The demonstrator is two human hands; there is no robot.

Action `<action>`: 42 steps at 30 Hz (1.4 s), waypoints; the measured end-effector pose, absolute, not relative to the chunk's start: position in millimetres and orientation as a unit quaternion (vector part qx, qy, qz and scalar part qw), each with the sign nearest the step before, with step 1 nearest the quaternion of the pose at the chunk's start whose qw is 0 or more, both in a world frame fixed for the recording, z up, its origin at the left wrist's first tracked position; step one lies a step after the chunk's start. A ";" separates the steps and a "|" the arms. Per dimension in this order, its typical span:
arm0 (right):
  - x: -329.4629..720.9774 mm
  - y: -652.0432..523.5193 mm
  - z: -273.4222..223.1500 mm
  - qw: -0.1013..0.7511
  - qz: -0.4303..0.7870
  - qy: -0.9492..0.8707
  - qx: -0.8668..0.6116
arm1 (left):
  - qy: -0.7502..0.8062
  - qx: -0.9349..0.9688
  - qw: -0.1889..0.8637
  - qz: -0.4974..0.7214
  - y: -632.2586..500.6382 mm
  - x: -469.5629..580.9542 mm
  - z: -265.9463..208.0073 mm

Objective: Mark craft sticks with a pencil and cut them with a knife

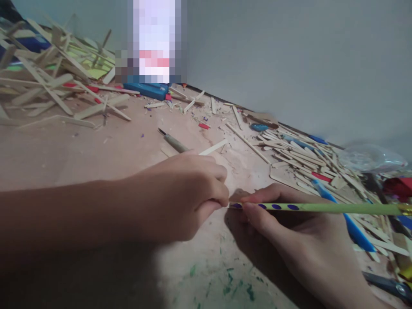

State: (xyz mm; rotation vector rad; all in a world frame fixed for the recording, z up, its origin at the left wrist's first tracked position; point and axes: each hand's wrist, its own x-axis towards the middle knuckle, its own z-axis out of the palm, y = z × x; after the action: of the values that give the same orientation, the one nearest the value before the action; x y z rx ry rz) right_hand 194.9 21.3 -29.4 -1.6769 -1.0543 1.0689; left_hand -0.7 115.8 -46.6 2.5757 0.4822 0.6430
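Pinched between the thumb and fingers of my right hand (pixel 299 240) is a light green pencil (pixel 341 209) with a row of dark purple ovals near its tip. It lies almost level, its far end pointing right. My left hand (pixel 193 193) is closed, thumb against the curled fingers, right at the pencil's tip. Whatever these fingers grip is too small or hidden to name. Just beyond my left hand lie a carving knife (pixel 175 141) with a grey handle and a pale wooden stick (pixel 214 147), both partly covered by the hand.
Popsicle sticks (pixel 299 154) lie heaped at right, with a blue strip (pixel 358 231) among them. Scissors (pixel 386 285) sit at lower right. A stick structure (pixel 48 81) stands at far left. A blurred-out upright thing (pixel 154 38) rests by a blue holder (pixel 146 89) before the wall.
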 end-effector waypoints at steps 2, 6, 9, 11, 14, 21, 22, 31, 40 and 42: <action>195.5 21.3 -28.9 0.428 0.398 -0.437 -0.684 | 0.175 0.931 0.219 0.232 116.4 -0.4 -46.3; 198.8 21.6 -28.5 0.418 0.381 -0.461 -0.684 | 0.175 0.932 0.218 0.230 115.8 -1.7 -45.9; 200.1 21.4 -26.9 0.402 0.366 -0.472 -0.694 | 0.174 0.934 0.210 0.232 114.8 -2.5 -45.7; 199.3 20.9 -25.0 0.391 0.349 -0.471 -0.710 | 0.175 0.933 0.208 0.236 114.6 -2.7 -45.8; 197.3 20.3 -22.4 0.382 0.355 -0.455 -0.722 | 0.173 0.932 0.210 0.238 115.3 -2.4 -46.0; 196.8 20.9 -24.7 0.403 0.340 -0.468 -0.709 | 0.173 0.933 0.215 0.232 116.6 -0.6 -46.8; 196.5 20.6 -25.2 0.404 0.346 -0.464 -0.708 | 0.172 0.933 0.216 0.231 116.5 -0.6 -46.9; 198.3 21.5 -23.5 0.401 0.349 -0.473 -0.702 | 0.175 0.932 0.217 0.232 116.0 -2.3 -46.5; 200.2 24.1 -27.8 0.439 0.358 -0.443 -0.695 | 0.173 0.932 0.213 0.238 114.9 -0.8 -45.9; 198.4 23.3 -27.4 0.426 0.365 -0.445 -0.698 | 0.172 0.932 0.216 0.235 115.0 -1.1 -46.7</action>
State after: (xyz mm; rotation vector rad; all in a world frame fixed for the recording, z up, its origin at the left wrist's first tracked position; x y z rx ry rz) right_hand 198.4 23.3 -27.4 -1.7442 -1.1118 0.9117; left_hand -1.1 115.0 -46.7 2.5836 0.4770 0.6520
